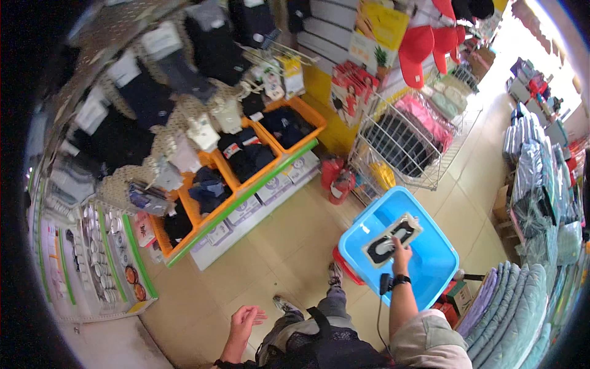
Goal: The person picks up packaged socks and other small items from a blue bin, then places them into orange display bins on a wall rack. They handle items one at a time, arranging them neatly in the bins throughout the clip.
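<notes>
My right hand (pixel 402 259) grips a flat packet (pixel 405 229) by its near edge. The packet has a pale border and a black inside with white shapes; what it contains is not clear. It hangs over a large light-blue plastic tub (pixel 433 258), which looks bare inside where I can see it. A red object (pixel 346 267) shows under the tub's left edge. Low in front of my body, my left hand (pixel 246 319) is empty, with its fingers loosely bent. It touches nothing.
Orange baskets (pixel 199 226) of dark folded clothing line the shelf on the left. Red fire extinguishers (pixel 342 184) stand beside a wire basket (pixel 405 138) of packed goods. Folded quilted mats (pixel 511 300) are at right, and a shelf of bowls (pixel 99 263) is at left.
</notes>
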Demonstrator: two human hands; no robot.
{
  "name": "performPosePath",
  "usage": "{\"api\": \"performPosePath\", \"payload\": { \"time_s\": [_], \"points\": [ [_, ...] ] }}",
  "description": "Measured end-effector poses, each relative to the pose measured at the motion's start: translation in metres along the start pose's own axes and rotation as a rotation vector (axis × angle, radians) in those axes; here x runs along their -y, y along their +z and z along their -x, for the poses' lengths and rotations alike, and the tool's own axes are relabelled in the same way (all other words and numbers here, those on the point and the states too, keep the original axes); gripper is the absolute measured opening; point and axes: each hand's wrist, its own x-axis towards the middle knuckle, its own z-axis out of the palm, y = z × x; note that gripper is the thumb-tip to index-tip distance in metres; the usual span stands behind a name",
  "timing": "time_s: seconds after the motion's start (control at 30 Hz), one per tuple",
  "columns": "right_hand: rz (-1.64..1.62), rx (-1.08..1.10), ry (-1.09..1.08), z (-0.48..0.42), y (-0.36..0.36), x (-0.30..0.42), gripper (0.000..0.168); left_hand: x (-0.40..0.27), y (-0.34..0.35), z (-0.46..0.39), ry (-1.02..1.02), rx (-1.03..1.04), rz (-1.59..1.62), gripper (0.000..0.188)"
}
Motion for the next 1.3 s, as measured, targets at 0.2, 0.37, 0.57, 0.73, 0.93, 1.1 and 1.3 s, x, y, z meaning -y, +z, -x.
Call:
{"api": "performPosePath", "payload": {
  "time_s": [0.2, 0.37, 0.57, 0.73, 0.93, 1.1, 1.3],
  "points": [
    [-0.099, 0.358, -0.206, 0.152, 0.028, 0.131, 0.037, 0.014, -0.080, -0.014, 0.169, 0.160, 0.047, 0.025],
    [0.388, 0.872, -0.107, 0.287, 0.111, 0.132, 0.032, 0.020, -0.133, -0.007, 0.299, 0.213, 0.150, 0.033],
    [0.413, 1.616, -0.145, 0.490, 0.250, 0.080, 0.039, 0.024, -0.177, 0.020, 0.347, 0.223, 0.574, 0.040],
    [0.673, 1.930, -0.246, 0.554, 0.323, 0.076, 0.054, 0.032, -0.226, 0.034, 0.304, -0.056, 0.804, 0.041],
    [0.862, 2.166, -0.466, 0.587, 0.396, 0.075, 0.063, 0.021, -0.269, 0.033, 0.414, -0.334, 0.746, 0.041],
    [0.700, 2.290, -0.282, 0.606, 0.462, 0.078, 0.052, 0.006, -0.297, 0.013, 0.459, -0.358, 0.938, 0.065],
    [0.650, 2.341, -0.193, 0.607, 0.513, 0.079, 0.039, -0.020, -0.315, -0.013, 0.454, -0.324, 1.157, 0.069]
  ]
}}
